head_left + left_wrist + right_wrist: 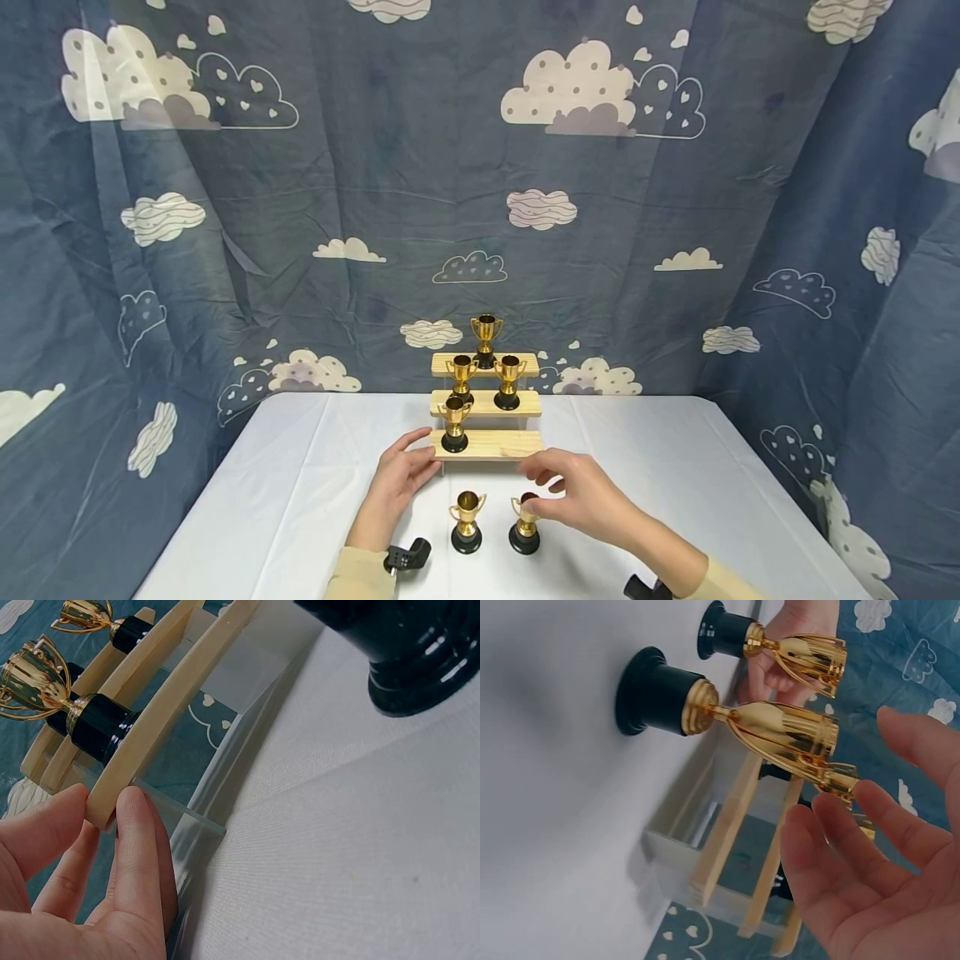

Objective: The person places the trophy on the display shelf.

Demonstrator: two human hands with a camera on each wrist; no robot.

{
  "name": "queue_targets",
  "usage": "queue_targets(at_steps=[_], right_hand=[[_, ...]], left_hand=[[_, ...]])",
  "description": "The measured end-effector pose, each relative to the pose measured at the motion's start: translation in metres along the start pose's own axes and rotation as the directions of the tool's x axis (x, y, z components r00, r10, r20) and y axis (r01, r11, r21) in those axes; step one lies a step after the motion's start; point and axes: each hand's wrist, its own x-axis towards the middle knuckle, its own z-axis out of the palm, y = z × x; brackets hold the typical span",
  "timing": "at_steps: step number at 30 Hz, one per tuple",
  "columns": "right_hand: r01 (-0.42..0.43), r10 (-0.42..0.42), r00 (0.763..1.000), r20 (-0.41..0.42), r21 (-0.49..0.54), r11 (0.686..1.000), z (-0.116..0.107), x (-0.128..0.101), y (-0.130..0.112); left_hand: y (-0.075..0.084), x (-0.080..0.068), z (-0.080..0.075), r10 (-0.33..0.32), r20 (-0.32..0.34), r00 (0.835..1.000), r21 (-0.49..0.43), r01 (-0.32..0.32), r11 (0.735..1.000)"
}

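Observation:
A three-tier wooden display stand (491,447) holds several small gold trophy cups with black bases. My left hand (397,482) pinches the left end of its lowest board (161,724) between thumb and fingers. On that board's left side stands one trophy (454,423). Two more trophies stand upright on the white table in front, a left one (467,528) and a right one (524,539). My right hand (581,493) is beside the right one, thumb and fingers spread. In the right wrist view, a gap shows between the fingertips (799,825) and that trophy's cup (787,731).
Two trophies, a left one (462,377) and a right one (508,383), occupy the middle tier, with a single trophy (486,337) on top. Clear side panels (176,806) support the boards. A blue cloud-print curtain (420,192) hangs behind the white-covered table (300,500).

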Motion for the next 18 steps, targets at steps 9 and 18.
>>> queue_targets(at_steps=[9,18], right_hand=[[-0.003,0.003,1.0,0.012,0.007,1.0,0.006,-0.008,0.007],[-0.002,0.002,1.0,0.01,0.038,0.999,0.014,-0.014,0.015]], left_hand=[[0.001,0.001,0.002,-0.001,-0.005,1.0,0.006,0.001,1.0],[0.0,-0.001,0.001,-0.006,0.002,1.0,0.004,0.006,1.0]])
